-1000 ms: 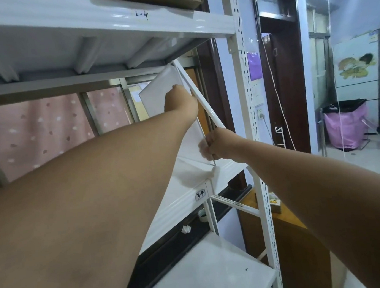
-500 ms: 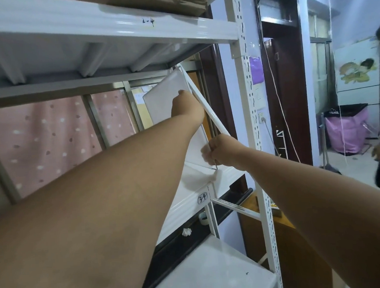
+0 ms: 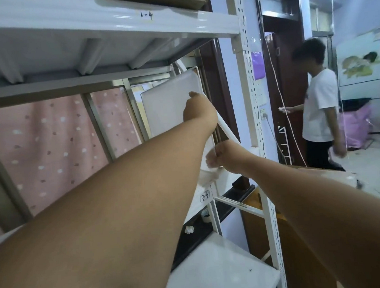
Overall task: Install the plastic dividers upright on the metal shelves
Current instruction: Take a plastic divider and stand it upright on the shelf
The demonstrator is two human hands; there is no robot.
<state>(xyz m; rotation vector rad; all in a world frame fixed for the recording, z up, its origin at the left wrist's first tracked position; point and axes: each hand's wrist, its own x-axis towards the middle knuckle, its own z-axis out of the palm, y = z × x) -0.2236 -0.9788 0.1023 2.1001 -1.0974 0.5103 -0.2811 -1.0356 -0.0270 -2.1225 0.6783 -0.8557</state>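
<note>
My left hand (image 3: 199,112) grips the plastic divider (image 3: 167,110) high on its right edge, thumb on its face. My right hand (image 3: 227,156) pinches its lower near corner. The divider stands slightly tilted at the right end of the metal shelf (image 3: 230,181), just under the upper shelf (image 3: 109,25).

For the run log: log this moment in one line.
divider: between shelves | left hand: grips upper edge | right hand: pinches lower corner

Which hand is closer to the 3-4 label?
Right. The right hand grips the divider just above the label; the left hand holds it higher up.
</note>
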